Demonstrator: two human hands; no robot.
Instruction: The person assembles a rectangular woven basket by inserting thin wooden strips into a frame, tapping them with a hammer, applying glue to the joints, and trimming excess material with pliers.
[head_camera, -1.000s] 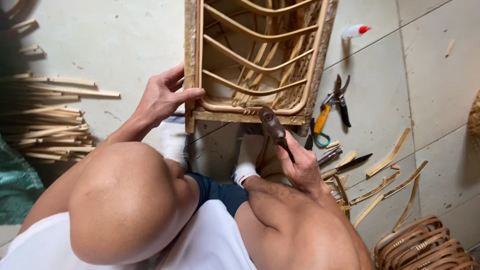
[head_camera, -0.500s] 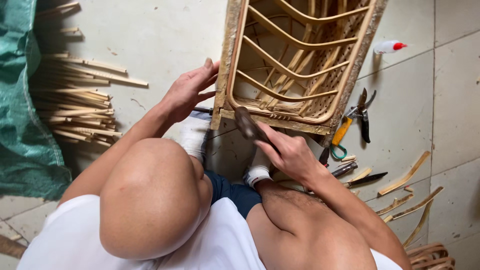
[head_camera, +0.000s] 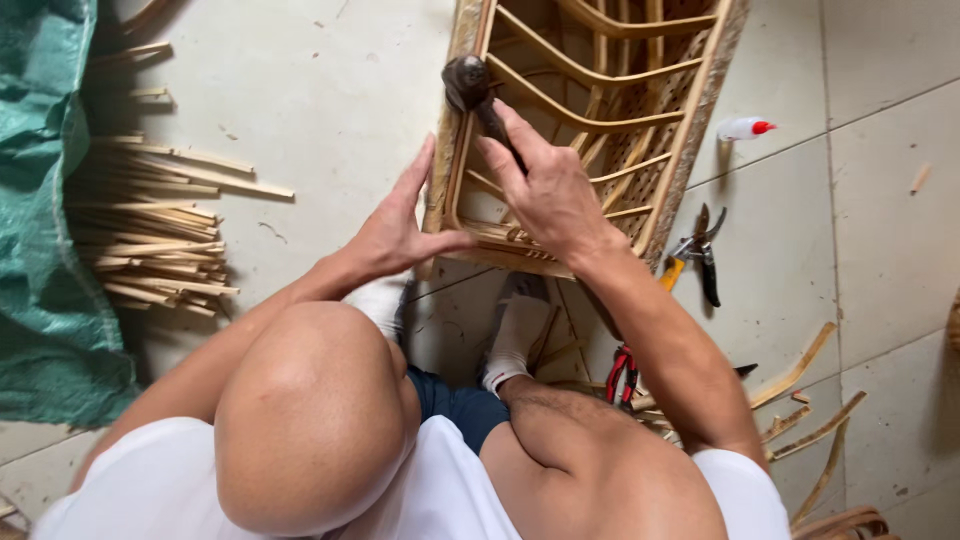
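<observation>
A rattan frame (head_camera: 690, 110) with curved slats lies on the tiled floor in front of my knees. My left hand (head_camera: 400, 225) presses on its near left corner, fingers stretched along the left rail and thumb on the bottom rail. My right hand (head_camera: 545, 185) grips the handle of a dark hammer (head_camera: 466, 82), whose head sits over the frame's left rail, near the top. My feet in white socks (head_camera: 515, 340) rest just below the frame.
A bundle of split rattan sticks (head_camera: 150, 235) lies at the left beside a green tarp (head_camera: 45, 200). Pruning shears (head_camera: 700, 250), a small white glue bottle with a red cap (head_camera: 745, 128), red-handled pliers (head_camera: 620, 375) and loose strips (head_camera: 800, 400) lie at the right.
The hammer has swung from the frame's near edge up to the left rail. My left hand has shifted onto the near left corner. The view has moved in closer.
</observation>
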